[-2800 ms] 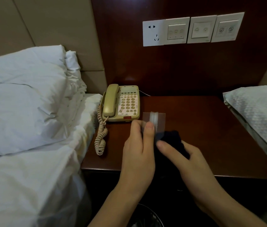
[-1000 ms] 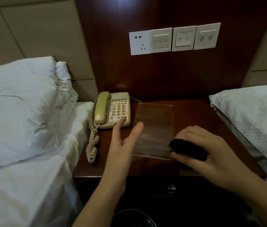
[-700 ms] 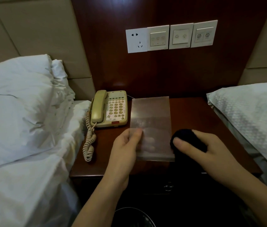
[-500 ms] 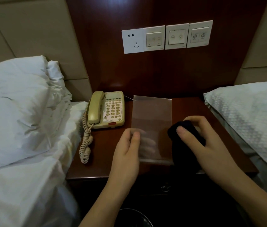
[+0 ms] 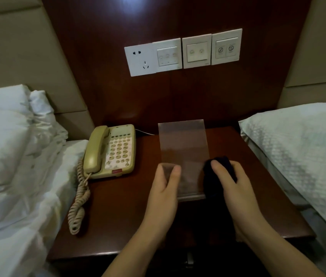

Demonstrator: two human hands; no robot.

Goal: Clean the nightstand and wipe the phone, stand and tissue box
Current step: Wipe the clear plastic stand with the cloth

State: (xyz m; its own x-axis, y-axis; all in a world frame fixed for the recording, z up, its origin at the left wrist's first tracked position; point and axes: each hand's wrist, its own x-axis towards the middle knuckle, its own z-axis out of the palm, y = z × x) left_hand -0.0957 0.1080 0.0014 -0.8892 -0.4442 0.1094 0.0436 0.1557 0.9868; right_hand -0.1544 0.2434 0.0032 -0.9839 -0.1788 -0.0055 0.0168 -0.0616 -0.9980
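A clear acrylic stand is held upright over the middle of the dark wooden counter, its lower edge above the counter and its top reaching toward the counter's back edge. The left hand grips the stand at its lower left corner: the thumb lies on the near face and fingertips show through the clear sheet behind it, so the grip is pinched on the stand. The right hand holds a dark cloth bunched under curled fingers, its grip closed round the cloth, and presses the cloth against the stand's lower right edge. The two hands sit just beside each other, with the bottom of the stand between them.

A beige corded phone rests at the back left corner of the counter, handset in its cradle, and its coiled cord trails down along the left edge toward the front. The phone stands apart from the stand, to the left of the left hand.

Behind the counter a dark wood wall panel carries a white socket and three switch plates in a row. A white pillow and bedding lie beside the counter's left edge, and a patterned pillow lies beside its right edge.
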